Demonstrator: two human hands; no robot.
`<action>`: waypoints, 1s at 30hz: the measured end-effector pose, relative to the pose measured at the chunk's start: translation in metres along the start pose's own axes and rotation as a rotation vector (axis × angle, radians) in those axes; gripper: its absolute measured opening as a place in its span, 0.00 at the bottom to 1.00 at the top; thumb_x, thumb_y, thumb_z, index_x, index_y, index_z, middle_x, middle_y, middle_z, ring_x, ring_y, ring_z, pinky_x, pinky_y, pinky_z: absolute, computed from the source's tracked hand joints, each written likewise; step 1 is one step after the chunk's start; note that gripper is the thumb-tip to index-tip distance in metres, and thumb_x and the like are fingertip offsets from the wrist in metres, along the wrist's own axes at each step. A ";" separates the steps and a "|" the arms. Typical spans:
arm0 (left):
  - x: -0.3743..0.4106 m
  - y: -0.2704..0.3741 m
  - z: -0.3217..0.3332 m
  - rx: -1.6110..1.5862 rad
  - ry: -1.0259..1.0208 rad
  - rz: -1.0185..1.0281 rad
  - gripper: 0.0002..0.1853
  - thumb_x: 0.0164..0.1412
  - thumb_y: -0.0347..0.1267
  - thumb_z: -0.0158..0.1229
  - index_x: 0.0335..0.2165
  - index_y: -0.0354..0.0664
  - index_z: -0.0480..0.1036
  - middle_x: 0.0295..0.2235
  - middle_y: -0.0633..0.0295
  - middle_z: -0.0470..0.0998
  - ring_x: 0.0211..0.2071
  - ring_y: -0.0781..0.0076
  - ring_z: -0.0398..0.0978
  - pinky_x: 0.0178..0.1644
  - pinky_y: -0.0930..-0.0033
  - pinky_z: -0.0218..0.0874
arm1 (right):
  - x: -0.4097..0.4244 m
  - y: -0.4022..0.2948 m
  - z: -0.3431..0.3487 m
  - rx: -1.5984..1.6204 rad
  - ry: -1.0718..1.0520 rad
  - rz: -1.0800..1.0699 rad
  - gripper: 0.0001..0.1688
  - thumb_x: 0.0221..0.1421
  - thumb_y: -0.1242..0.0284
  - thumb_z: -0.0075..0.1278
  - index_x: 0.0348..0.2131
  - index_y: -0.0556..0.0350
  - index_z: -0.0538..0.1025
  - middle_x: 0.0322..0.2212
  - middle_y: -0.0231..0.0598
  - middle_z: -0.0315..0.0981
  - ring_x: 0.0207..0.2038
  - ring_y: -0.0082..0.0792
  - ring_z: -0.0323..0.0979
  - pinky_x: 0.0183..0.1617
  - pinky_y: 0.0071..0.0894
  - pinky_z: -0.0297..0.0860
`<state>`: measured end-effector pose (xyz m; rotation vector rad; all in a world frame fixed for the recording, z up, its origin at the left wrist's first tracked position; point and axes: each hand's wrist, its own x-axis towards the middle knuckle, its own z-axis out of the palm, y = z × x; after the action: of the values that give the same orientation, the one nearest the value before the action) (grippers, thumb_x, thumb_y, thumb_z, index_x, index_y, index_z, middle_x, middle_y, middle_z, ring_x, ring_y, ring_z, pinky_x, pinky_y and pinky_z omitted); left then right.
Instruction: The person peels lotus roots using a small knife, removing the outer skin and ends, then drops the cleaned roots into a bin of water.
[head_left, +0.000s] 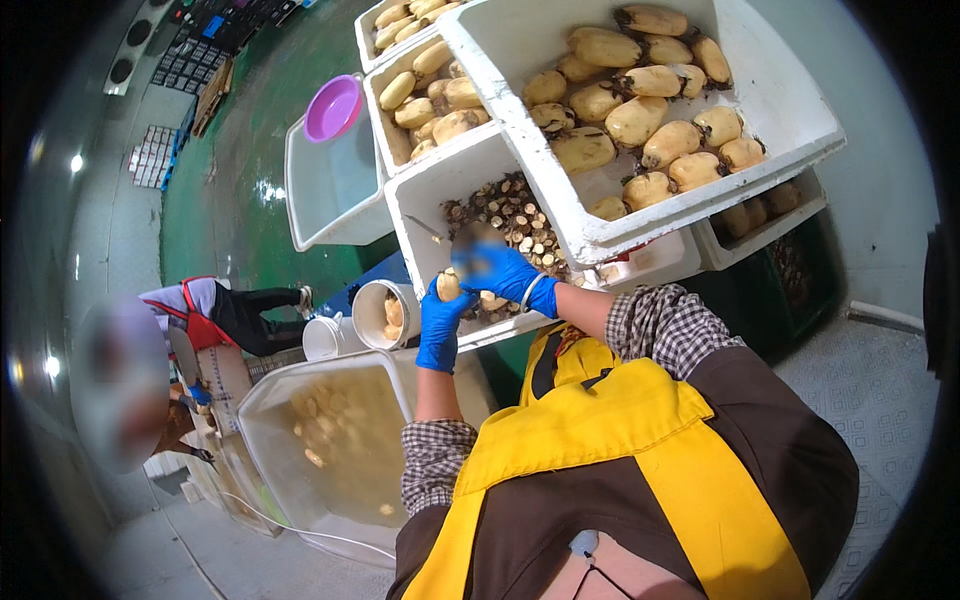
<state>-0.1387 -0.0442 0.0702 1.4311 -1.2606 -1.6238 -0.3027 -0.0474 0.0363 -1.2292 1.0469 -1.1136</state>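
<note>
My left hand (445, 322), in a blue glove, is closed around a pale lotus root piece (448, 286). Close against it on the right, my right hand (501, 276), also gloved in blue, has its fingers curled at the piece; a blurred patch hides the fingertips and whatever they may hold. Both hands are above a white foam box (420, 196) with many dark-rimmed lotus root ends (525, 217) inside. A larger white foam box (780, 82) at the upper right holds lotus root segments (636, 121), several with dark, muddy joints.
A tub of cloudy water (352, 420) with lotus roots stands lower left, beside white buckets (367, 315). Beyond are a clear water tub (337, 180), a purple basin (332, 109) and another root-filled foam box (382, 127). A co-worker in a red apron (201, 322) is at the left.
</note>
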 end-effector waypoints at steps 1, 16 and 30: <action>0.002 0.005 0.003 0.031 -0.025 -0.035 0.24 0.43 0.23 0.60 0.43 0.35 0.66 0.33 0.60 0.74 0.30 0.73 0.74 0.33 0.76 0.67 | 0.003 0.005 -0.001 0.006 0.026 0.053 0.25 0.40 0.65 0.62 0.40 0.55 0.75 0.36 0.41 0.74 0.38 0.32 0.71 0.45 0.29 0.68; 0.015 -0.009 0.020 0.395 0.043 0.145 0.30 0.34 0.28 0.68 0.42 0.37 0.69 0.33 0.58 0.76 0.35 0.71 0.74 0.41 0.69 0.66 | 0.000 -0.014 -0.020 0.023 0.173 0.237 0.29 0.42 0.54 0.60 0.38 0.56 0.73 0.37 0.48 0.72 0.37 0.41 0.72 0.43 0.33 0.68; -0.013 0.012 0.016 -0.042 0.192 0.219 0.30 0.34 0.17 0.66 0.42 0.39 0.69 0.37 0.62 0.73 0.37 0.73 0.71 0.43 0.72 0.67 | -0.014 0.006 -0.016 -0.244 0.152 0.170 0.19 0.47 0.63 0.53 0.37 0.57 0.74 0.33 0.48 0.74 0.36 0.44 0.73 0.41 0.35 0.68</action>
<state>-0.1534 -0.0330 0.0854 1.3375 -1.2185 -1.3281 -0.3206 -0.0366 0.0291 -1.2328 1.4096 -0.9794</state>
